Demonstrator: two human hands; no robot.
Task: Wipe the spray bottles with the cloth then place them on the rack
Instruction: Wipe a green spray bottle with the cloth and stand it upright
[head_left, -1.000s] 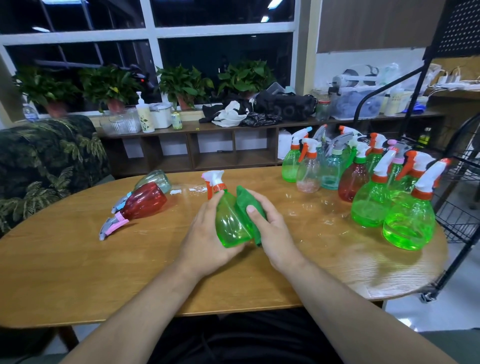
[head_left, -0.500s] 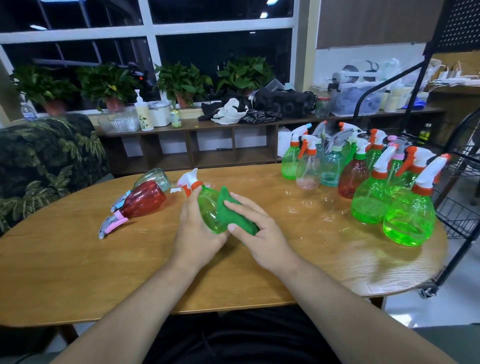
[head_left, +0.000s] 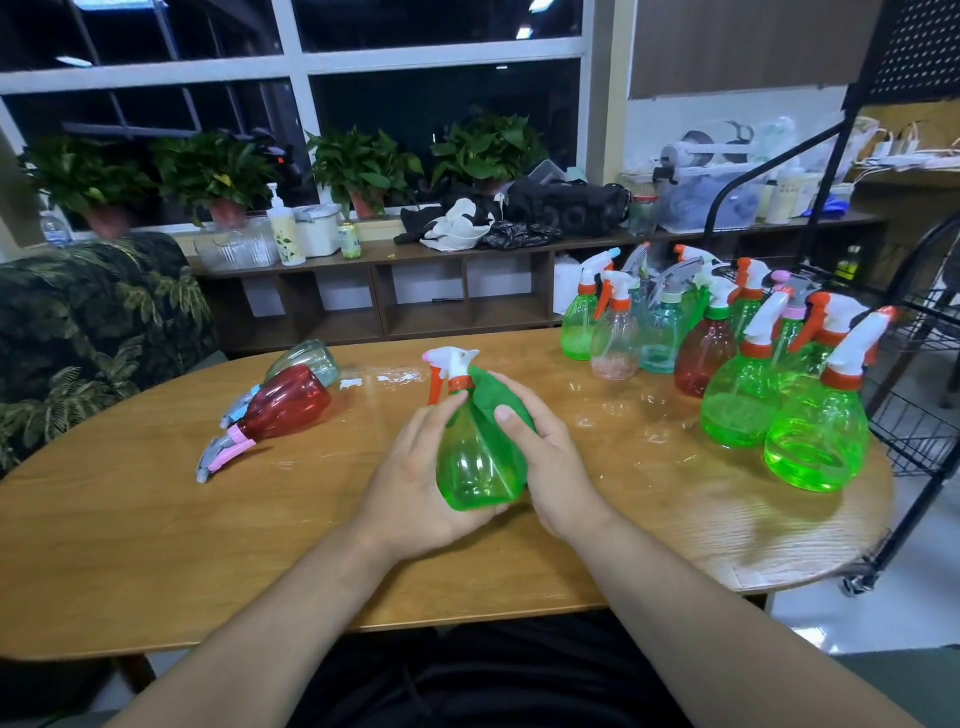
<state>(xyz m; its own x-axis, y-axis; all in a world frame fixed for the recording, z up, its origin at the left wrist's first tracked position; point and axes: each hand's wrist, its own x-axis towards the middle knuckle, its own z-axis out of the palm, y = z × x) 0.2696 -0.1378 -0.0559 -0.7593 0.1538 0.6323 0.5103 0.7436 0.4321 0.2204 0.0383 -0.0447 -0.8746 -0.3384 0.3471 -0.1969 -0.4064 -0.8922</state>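
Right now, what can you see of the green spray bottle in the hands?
Translucent green plastic spray bottle, pear-shaped, orange collar and trigger, white nozzle head. Held nearly upright over the table. The left hand cups its base and left side; the right hand presses a green cloth against its right side.

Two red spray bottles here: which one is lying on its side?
The pink-collared red bottle at the left, lying beside a clear bottle also on its side. The green-collared red bottle stands upright in the group at right.
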